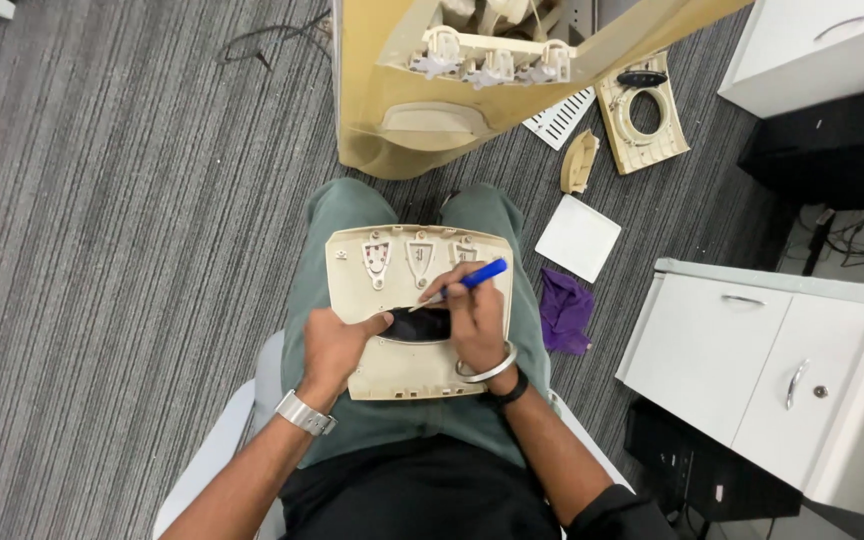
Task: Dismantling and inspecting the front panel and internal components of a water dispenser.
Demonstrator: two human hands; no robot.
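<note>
Centre of frame: beige panel (418,300), lying flat across the seated person's lap, three moulded recesses along its upper edge, a dark oval opening (420,324) near its middle.

Left hand (335,347): at the panel's lower left edge, fingers clenched on the panel, thumb reaching to the left rim of the dark opening. Metal watch (304,412) on the wrist.

Right hand (476,318): over the panel's right half, fingers grasping a blue screwdriver (470,277); its handle points to the upper right, its tip lies on the panel just above the opening. Silver bangle (489,368) and black band (510,390) on the wrist.

Top centre: large beige housing (407,125) on the floor, white clips showing inside it.

Upper right: beige plate with a round hole (642,115); white vent grille (562,117) beside it; small curved beige piece (579,160) below them.

Right of the lap: white square (578,238) on the floor, purple cloth (564,310) just below it.

Right edge: white cabinet (742,350) with metal handles; white drawer unit (812,45) in the upper right corner.

Floor: grey striped carpet (102,250). A black cable (267,40) lies at the upper left.
</note>
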